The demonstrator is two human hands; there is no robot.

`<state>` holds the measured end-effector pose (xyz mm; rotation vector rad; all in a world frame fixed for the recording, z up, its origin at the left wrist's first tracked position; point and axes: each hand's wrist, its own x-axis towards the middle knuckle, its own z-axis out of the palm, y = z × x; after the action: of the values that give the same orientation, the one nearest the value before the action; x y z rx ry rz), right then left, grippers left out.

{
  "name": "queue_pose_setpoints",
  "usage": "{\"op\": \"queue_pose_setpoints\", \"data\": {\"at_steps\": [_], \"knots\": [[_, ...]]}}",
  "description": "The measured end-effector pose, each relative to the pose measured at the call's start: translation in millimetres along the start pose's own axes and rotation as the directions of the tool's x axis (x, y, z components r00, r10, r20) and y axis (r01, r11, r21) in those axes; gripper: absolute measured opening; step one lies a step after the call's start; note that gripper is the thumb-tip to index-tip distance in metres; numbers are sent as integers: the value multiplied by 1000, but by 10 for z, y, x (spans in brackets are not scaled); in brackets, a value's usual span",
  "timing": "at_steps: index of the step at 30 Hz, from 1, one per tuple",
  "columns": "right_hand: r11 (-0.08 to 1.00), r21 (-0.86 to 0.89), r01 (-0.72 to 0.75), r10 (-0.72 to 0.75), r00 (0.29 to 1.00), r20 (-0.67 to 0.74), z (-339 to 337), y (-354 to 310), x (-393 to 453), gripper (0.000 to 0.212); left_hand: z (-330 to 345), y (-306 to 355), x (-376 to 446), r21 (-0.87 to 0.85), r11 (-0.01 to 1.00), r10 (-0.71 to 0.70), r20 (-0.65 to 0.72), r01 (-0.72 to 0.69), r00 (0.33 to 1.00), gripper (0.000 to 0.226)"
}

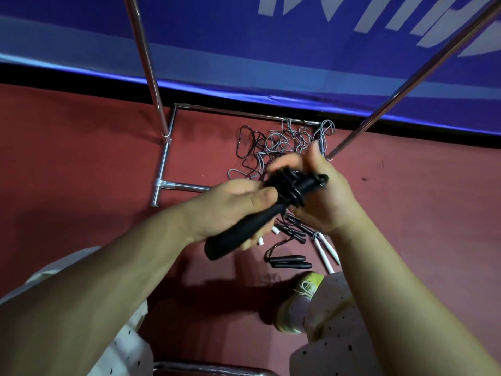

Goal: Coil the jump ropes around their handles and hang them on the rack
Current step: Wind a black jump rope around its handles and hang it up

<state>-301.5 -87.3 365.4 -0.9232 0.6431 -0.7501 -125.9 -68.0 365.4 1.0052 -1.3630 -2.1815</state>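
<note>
The metal rack stands on the red floor. Inside its base lies a tangle of ropes. Above that tangle, my left hand grasps the black handles; my right hand fingers pinch the wound cord.

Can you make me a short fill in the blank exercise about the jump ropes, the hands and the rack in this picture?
1. The left hand grips a black jump-rope handle while the right hand works the ____ cord coiled at its top.
2. The tangled pile of ropes lies on the ____ floor.
3. The rack is made of shiny ____ tubes.
4. Beside the yellow-green shoe lie two black handles and ____ handles.

Missing words: black; red; metal; white
</note>
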Motion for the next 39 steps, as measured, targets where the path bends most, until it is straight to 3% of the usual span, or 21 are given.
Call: {"op": "queue_pose_setpoints", "data": {"at_steps": [1, 3, 6, 9, 13, 15, 18, 20, 22, 26, 28, 31, 35, 39], "knots": [[1000, 25, -9, 10, 998, -59, 26, 16, 34, 59, 2, 28, 10, -29, 999, 32, -36, -33, 999, 45], [999, -49, -24, 15, 985, -173, 7, 77, 38, 64, -20, 61, 25, -34, 998, 38, -139, -43, 990, 35], [880, -446, -162, 4, 942, -335, -27, 135, -18, 53, -54, 78, 49, 39, 999, -12, -291, 24, 957, 32], [755, -616, -227, 10, 942, -336, -28, 87, -86, 58, -66, 44, 70, 158, 984, -22, -329, 78, 944, 28], [781, -596, -184, -40, 939, -342, 70, 22, -76, 58, -64, 35, 80, 135, 987, -37, -335, 87, 942, 33], [805, -570, -163, -67, 931, -360, 70, 51, -66, 54, -61, 37, 66, -4, 997, -80, -288, 82, 954, 42], [848, -519, -109, -109, 922, -372, 49, 50, -71, 51, -59, 15, 17, -297, 939, -179, -3, 170, 984, 46], [852, -515, -94, -110, 930, -351, 30, 37, -92, 45, -51, -35, 7, -341, 915, -176, 142, 215, 974, 49], [865, -491, -103, -73, 943, -326, -20, 34, -117, 48, -60, -70, 13, -361, 908, -154, 184, 212, 971, 49], [890, -434, -138, 42, 974, -222, -129, 82, -106, 52, 8, 59, -31, -343, 922, -164, 78, 181, 983, 39], [924, -351, -151, 101, 983, -156, -155, 147, -103, 71, 17, 120, -43, -291, 941, -177, 17, 174, 984, 34], [851, -448, -275, 204, 958, -200, -203, 265, -39, 104, -7, 140, -57, -117, 976, -187, -39, 182, 982, 33], [811, -426, -401, 293, 909, -297, -283, 399, -9, 90, -26, 111, -87, 55, 969, -235, -99, 241, 967, 33], [823, -461, -331, 236, 938, -252, -123, 349, -80, 108, -14, 148, -91, 72, 962, -255, -130, 265, 958, 29]]}}
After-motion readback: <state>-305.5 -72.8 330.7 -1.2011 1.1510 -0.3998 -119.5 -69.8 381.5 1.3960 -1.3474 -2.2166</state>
